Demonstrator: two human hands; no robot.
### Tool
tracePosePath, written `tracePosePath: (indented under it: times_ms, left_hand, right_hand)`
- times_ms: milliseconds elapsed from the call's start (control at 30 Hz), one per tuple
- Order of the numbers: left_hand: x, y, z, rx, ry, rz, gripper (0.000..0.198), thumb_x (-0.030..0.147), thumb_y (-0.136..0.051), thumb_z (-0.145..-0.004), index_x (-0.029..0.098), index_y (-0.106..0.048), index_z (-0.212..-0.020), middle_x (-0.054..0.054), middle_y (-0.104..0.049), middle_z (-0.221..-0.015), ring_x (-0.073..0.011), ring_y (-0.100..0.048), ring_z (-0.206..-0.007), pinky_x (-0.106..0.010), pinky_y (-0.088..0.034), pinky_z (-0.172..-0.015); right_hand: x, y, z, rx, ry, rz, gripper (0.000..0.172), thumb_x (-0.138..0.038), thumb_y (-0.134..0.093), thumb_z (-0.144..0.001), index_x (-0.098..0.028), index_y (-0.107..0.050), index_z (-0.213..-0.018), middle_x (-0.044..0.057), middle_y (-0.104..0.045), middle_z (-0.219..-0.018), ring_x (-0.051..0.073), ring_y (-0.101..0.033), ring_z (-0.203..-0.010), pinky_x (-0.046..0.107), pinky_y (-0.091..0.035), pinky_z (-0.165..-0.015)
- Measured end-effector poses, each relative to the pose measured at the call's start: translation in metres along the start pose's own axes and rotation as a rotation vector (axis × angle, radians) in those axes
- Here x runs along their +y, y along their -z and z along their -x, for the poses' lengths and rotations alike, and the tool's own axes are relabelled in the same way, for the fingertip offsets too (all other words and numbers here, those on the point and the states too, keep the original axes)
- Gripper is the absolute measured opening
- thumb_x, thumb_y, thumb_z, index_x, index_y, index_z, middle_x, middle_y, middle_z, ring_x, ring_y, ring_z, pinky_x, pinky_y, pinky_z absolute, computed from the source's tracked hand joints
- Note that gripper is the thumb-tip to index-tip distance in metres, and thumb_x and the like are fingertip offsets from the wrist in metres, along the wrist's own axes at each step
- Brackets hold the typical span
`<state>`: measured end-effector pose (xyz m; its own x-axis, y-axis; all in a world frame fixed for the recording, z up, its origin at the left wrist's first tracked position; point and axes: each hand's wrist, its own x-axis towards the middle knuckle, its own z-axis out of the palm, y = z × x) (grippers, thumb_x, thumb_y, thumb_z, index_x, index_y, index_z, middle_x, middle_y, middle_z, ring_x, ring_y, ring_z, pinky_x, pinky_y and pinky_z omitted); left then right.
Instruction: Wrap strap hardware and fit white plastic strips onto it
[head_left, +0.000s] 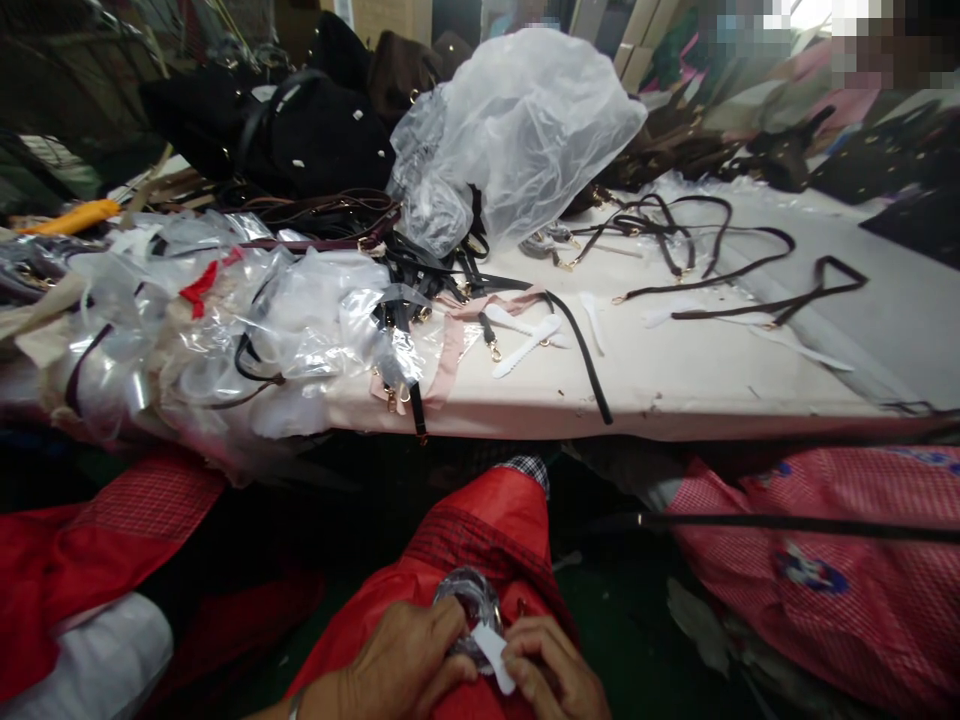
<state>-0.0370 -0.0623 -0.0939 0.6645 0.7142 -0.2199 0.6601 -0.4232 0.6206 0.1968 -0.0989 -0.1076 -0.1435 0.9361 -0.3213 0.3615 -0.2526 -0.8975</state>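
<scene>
Low in the view, over a red cloth [480, 530] on the lap, both hands are at a coiled dark strap [466, 592] wrapped in clear plastic. My left hand [416, 650] is closed on the coil's left side, thumb and fingers pressed on it. A white paper-like strip [492, 655] lies across the coil's lower right part. My right hand [553, 665] pinches that strip at its right edge, fingers curled. A small metal piece shows just above the right fingers.
The table [660, 385] ahead bears dark straps [787, 300], white strips [525, 345] and plastic bags [315, 310]. Black bags [322, 130] and a large translucent bag [540, 120] stand behind. A pink-red sack [825, 570] sits at the right, a red sleeve [112, 530] at the left.
</scene>
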Motion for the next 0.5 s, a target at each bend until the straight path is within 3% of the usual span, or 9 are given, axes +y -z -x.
tracePosePath:
  times_ms: [200,367,500]
  left_hand:
    - [0.009,0.012,-0.006,-0.062,-0.047,-0.028,0.013,0.031,-0.058,-0.096,0.021,-0.053,-0.101,-0.002,-0.069,-0.098,-0.0206,-0.065,-0.071,-0.03,-0.042,-0.059]
    - [0.015,0.023,-0.011,-0.15,-0.071,-0.065,0.013,0.03,-0.058,-0.096,0.022,-0.054,-0.105,-0.001,-0.069,-0.1,-0.021,-0.066,-0.075,-0.03,-0.044,-0.061]
    - [0.013,0.022,-0.013,-0.189,-0.001,-0.016,0.016,0.03,-0.061,-0.094,0.022,-0.056,-0.107,-0.001,-0.069,-0.103,-0.0222,-0.066,-0.08,-0.031,-0.045,-0.067]
  right_hand:
    - [-0.014,0.015,-0.007,-0.149,0.005,0.084,0.019,-0.032,-0.053,-0.093,-0.024,-0.068,-0.084,0.003,-0.067,-0.096,0.019,-0.064,-0.096,0.026,-0.045,-0.087]
    - [-0.036,0.008,-0.027,-0.141,-0.035,0.058,0.019,-0.03,-0.052,-0.09,-0.022,-0.063,-0.078,0.001,-0.063,-0.084,0.018,-0.061,-0.084,0.028,-0.042,-0.078]
    - [-0.044,0.0,-0.045,-0.123,-0.075,0.046,0.013,-0.022,-0.055,-0.084,-0.02,-0.064,-0.075,0.0,-0.063,-0.081,0.017,-0.06,-0.08,0.028,-0.041,-0.074]
